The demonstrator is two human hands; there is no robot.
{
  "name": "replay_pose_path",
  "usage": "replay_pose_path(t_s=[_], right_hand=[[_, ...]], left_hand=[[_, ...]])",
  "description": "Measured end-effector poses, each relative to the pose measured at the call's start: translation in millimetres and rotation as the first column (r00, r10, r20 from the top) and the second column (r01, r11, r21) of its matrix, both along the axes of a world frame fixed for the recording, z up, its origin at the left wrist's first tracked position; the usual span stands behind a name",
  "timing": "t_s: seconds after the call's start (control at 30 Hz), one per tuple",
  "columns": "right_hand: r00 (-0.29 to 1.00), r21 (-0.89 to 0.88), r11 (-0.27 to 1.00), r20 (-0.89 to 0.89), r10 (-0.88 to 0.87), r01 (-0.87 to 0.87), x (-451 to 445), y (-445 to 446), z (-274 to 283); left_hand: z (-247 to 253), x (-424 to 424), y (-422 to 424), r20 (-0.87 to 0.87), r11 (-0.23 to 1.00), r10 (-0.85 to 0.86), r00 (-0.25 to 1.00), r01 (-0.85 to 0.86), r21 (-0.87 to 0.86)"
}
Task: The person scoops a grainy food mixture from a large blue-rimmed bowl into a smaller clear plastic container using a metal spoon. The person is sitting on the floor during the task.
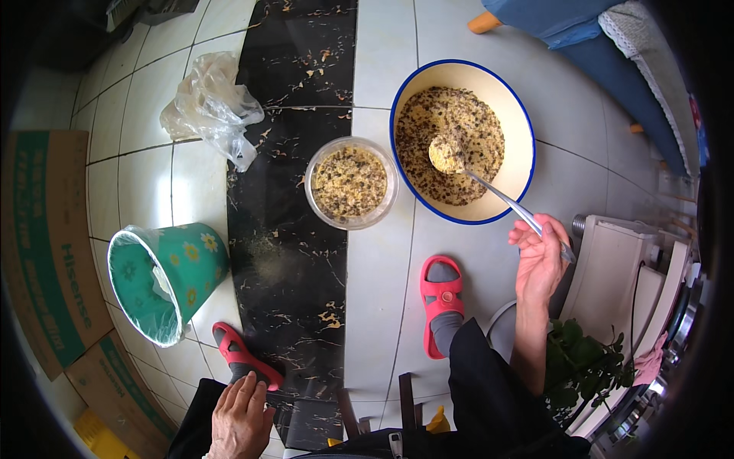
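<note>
My right hand (538,258) grips the handle of a metal ladle (502,195). The ladle's bowl holds a yellowish, crumbly scoop over the grain-like mix (418,166) in a cream basin with a blue rim (519,103). Left of the basin, on the floor, a round clear plastic container (393,185) is filled with a similar speckled mix (351,182). My left hand (241,410) rests at the lower left near my leg, its fingers extended and together, with no object seen in it; its palm is hidden.
A crumpled clear plastic bag (215,106) lies at the upper left. Below it stands a green flowered bin (200,252) with a liner. Cardboard boxes (51,246) line the left edge. A blue sofa (619,74) is at the upper right, a leafy plant (585,367) at the lower right.
</note>
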State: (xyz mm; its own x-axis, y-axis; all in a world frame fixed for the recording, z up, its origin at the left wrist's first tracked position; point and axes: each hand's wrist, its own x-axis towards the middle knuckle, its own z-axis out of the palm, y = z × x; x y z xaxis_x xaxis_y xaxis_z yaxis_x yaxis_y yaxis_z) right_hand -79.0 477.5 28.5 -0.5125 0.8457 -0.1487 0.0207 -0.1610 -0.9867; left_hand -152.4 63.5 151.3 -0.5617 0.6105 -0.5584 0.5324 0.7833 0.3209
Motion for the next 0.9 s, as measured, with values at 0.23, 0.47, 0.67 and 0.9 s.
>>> replay_pose_path(t_s=[0.23,0.47,0.67,0.9], right_hand=[[1.000,0.031,0.999,0.006,-0.017,0.017,-1.0,-1.1,4.4],[1.000,0.073,0.997,-0.021,-0.013,0.015,-4.7,-10.8,23.1],[0.994,0.126,0.988,-0.052,0.093,-0.086,-13.6,-26.2,46.5],[0.965,0.113,0.962,-0.047,0.256,-0.250,-31.3,-46.1,56.7]], left_hand=[[-0.8,1.1,-2.2,-0.004,1.000,-0.001,1.000,0.001,-0.002],[0.7,0.3,-1.3,0.001,1.000,0.001,1.000,-0.001,-0.003],[2.4,-0.6,0.1,0.005,1.000,-0.001,1.000,0.001,0.004],[2.7,-1.0,-1.2,0.012,1.000,-0.005,1.000,0.005,-0.005]])
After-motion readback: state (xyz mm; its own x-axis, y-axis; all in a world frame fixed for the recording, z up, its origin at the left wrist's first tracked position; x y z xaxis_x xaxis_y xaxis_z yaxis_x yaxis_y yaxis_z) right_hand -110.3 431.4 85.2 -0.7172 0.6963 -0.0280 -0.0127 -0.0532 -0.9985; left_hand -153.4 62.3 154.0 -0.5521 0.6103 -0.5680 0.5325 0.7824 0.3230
